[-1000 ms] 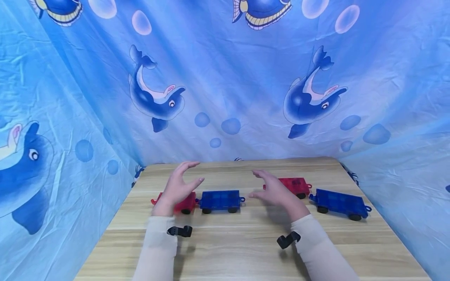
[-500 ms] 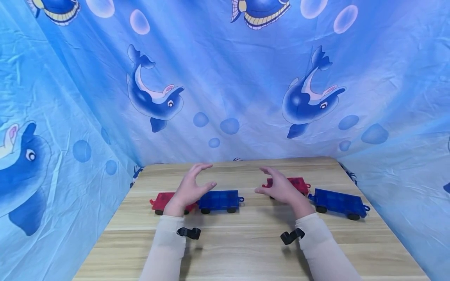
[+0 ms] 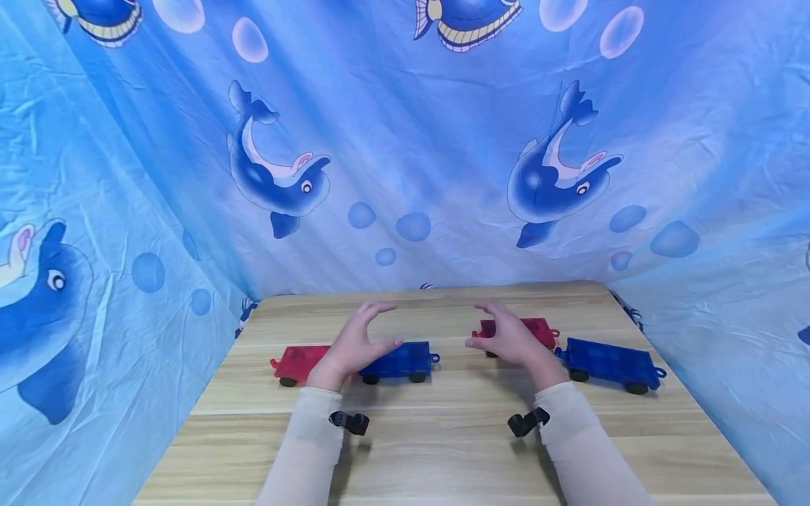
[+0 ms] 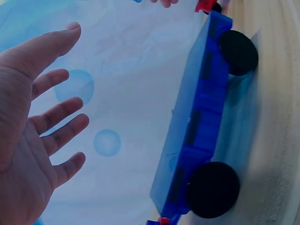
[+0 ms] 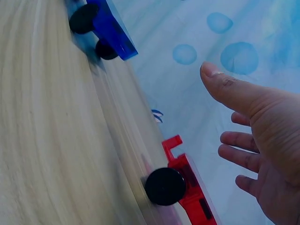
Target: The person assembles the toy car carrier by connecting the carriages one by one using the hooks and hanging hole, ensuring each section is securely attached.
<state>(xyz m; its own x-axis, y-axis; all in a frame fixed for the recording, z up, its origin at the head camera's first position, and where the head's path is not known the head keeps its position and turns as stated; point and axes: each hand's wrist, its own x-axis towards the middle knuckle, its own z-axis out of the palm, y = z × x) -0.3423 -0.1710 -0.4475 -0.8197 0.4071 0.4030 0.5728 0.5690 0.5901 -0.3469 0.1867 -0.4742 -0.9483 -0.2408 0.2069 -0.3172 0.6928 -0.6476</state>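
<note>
Two loosely curved hands above four toy wagons

Nearest are the left sleeve (image 3: 304,450) and right sleeve (image 3: 591,450), each with a black wrist camera (image 3: 350,422) at its cuff, over the wooden table (image 3: 436,457).

The left hand (image 3: 354,344) hovers over the left part of the left blue wagon (image 3: 403,360), thumb and fingers spread in a loose curve, grasping nothing. The right hand (image 3: 509,343) is likewise released, held above the left end of the right red wagon (image 3: 538,330). Both wrist views show the hands apart from the wagons.

All four wagons stand on black wheels; whether their beds are hollow and hold anything cannot be told. The right blue wagon (image 3: 610,362) sits slantwise, its right end nearer. The left red wagon (image 3: 300,362) and left blue wagon are in line, meeting at the coupling, which the left hand hides in the head view. The right red wagon is farthest; its ring is just beside the right blue wagon's hook, and whether they are linked is unclear.

Beyond the table's far edge hangs a blue curtain (image 3: 405,140) printed with dolphins (image 3: 281,172) and bubbles (image 3: 413,227).
</note>
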